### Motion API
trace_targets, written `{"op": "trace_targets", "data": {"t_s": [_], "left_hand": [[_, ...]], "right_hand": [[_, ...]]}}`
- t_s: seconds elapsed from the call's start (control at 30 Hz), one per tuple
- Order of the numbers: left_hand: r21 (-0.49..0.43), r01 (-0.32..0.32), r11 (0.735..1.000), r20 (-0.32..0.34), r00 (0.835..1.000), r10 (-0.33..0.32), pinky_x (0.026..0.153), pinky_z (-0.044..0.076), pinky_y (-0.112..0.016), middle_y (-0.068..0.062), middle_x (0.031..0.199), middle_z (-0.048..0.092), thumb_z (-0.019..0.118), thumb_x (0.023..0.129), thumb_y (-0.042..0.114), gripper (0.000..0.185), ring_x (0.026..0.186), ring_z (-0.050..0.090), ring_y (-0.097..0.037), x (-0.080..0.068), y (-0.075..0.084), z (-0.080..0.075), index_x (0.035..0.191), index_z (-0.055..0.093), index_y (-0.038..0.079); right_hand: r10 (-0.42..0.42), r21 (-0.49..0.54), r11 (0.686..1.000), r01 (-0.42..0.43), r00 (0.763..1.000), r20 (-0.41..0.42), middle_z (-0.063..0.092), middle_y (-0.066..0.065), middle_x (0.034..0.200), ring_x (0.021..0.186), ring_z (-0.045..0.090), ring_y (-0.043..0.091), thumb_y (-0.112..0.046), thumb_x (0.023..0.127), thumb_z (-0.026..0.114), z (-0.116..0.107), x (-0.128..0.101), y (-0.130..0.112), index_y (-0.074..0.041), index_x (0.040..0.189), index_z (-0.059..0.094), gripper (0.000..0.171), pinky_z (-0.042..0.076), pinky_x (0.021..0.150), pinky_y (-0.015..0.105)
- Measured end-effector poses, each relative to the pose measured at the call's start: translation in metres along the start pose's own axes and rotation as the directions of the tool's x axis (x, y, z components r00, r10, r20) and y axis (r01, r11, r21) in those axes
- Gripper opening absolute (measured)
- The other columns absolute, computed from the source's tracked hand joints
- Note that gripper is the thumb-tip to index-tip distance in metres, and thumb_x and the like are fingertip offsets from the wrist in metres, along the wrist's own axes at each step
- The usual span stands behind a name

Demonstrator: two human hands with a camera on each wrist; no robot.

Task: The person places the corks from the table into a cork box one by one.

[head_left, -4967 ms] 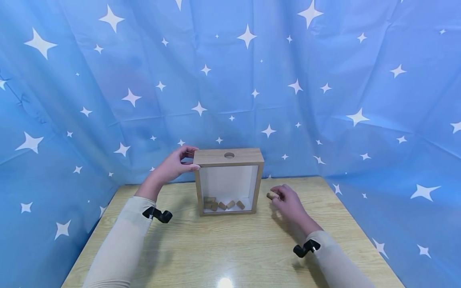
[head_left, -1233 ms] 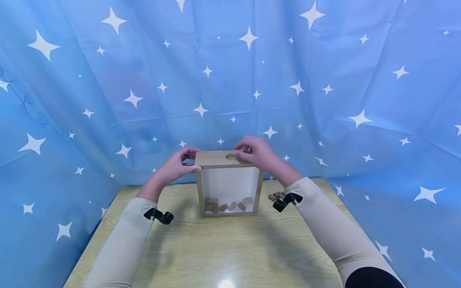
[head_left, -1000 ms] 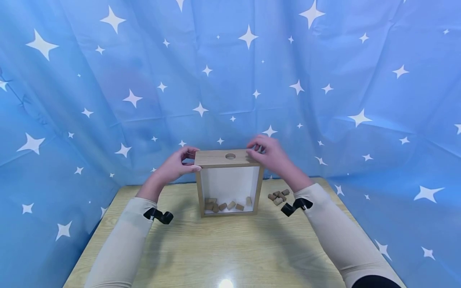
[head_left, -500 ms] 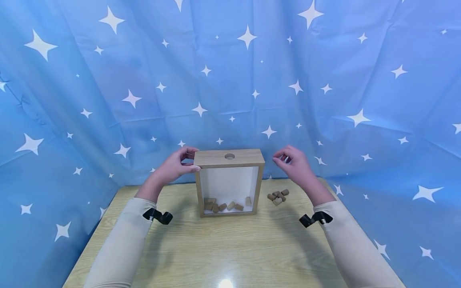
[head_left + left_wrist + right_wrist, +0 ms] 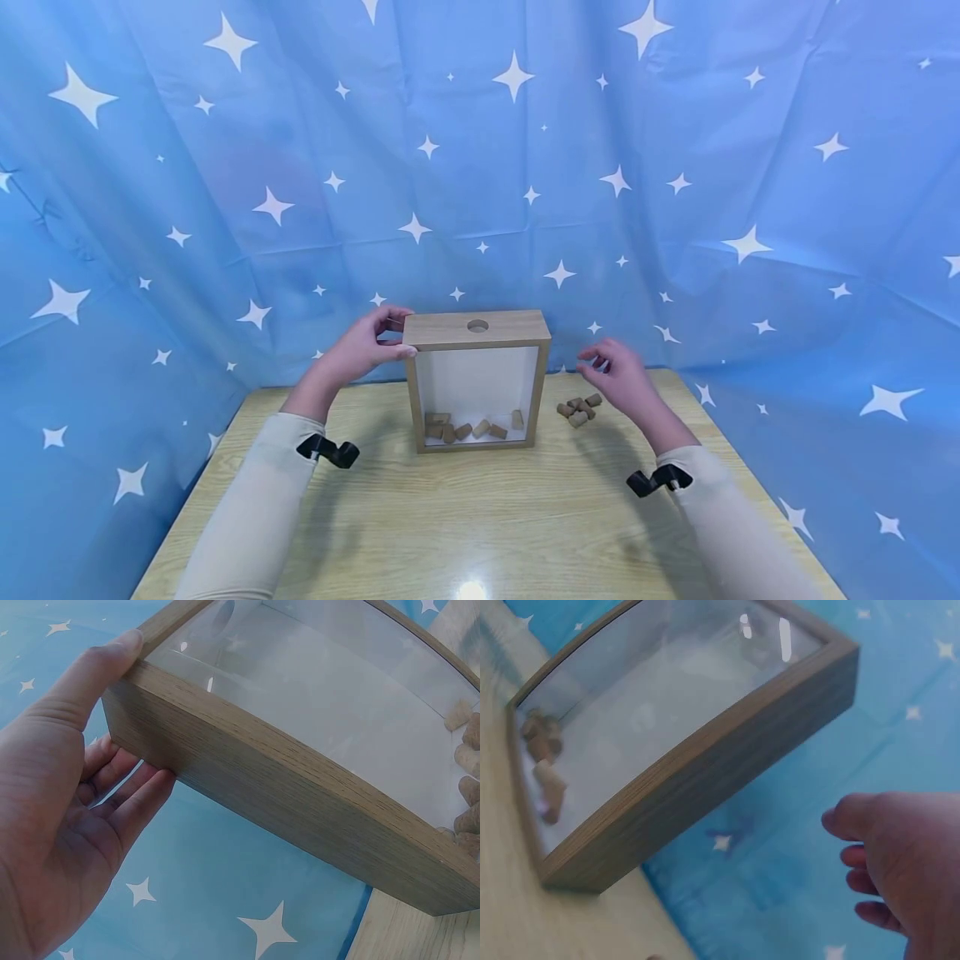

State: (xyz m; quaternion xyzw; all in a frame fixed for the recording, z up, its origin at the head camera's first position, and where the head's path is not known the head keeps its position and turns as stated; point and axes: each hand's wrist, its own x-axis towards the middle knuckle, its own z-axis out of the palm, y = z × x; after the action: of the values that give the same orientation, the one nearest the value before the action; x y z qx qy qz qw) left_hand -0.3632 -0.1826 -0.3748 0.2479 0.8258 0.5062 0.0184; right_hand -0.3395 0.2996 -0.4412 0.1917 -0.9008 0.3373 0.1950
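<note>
A wooden shadow box with a glass front and a round hole in its top stands upright on the table. Several corks lie on its floor. My left hand grips the box's upper left corner, thumb on the front edge and fingers behind. My right hand hovers empty with loosely curled fingers, right of the box and just above a small pile of corks on the table. In the right wrist view the right hand is apart from the box.
A blue curtain with white stars hangs behind and around the wooden table. Black wrist-camera mounts sit on both sleeves.
My right hand dropped a cork through the top hole, then drew away right and down towards the loose corks. One more cork lies inside the box. The left hand has kept its hold.
</note>
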Motion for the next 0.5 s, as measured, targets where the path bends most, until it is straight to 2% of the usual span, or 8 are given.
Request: {"op": "trace_targets", "data": {"t_s": [0.17,0.3,0.5], "left_hand": [[0.004,0.001,1.000,-0.004,1.000,-0.001,0.109,0.054,-0.056,-0.021,0.146,0.059,0.090,0.097,0.022,0.071,0.139,0.056,-0.039,0.000,0.000,0.000,0.156,0.053,0.006],[0.006,0.006,1.000,-0.006,1.000,-0.006,0.108,0.055,-0.055,-0.021,0.146,0.058,0.089,0.098,0.022,0.071,0.139,0.056,-0.039,0.000,0.001,0.001,0.156,0.053,0.006],[-0.002,0.006,1.000,-0.003,1.000,-0.006,0.107,0.056,-0.054,-0.021,0.146,0.058,0.089,0.098,0.021,0.070,0.139,0.055,-0.041,0.000,0.000,0.001,0.156,0.052,0.006]], "right_hand": [[0.079,-0.007,0.997,-0.079,0.995,0.066,0.070,0.013,0.115,0.102,0.064,0.031,-0.012,0.104,0.079,0.014,-0.015,0.017,-0.005,0.118,0.079,0.016,0.054,0.078,0.044],[0.132,0.013,0.991,-0.134,0.986,0.105,0.069,0.012,0.119,0.106,0.064,0.033,-0.012,0.103,0.080,0.024,-0.025,0.032,-0.003,0.121,0.077,0.021,0.055,0.079,0.043],[0.116,0.048,0.991,-0.122,0.987,0.109,0.070,0.019,0.114,0.099,0.067,0.036,-0.002,0.098,0.083,0.038,-0.037,0.043,0.002,0.115,0.077,0.019,0.056,0.076,0.037]]}}
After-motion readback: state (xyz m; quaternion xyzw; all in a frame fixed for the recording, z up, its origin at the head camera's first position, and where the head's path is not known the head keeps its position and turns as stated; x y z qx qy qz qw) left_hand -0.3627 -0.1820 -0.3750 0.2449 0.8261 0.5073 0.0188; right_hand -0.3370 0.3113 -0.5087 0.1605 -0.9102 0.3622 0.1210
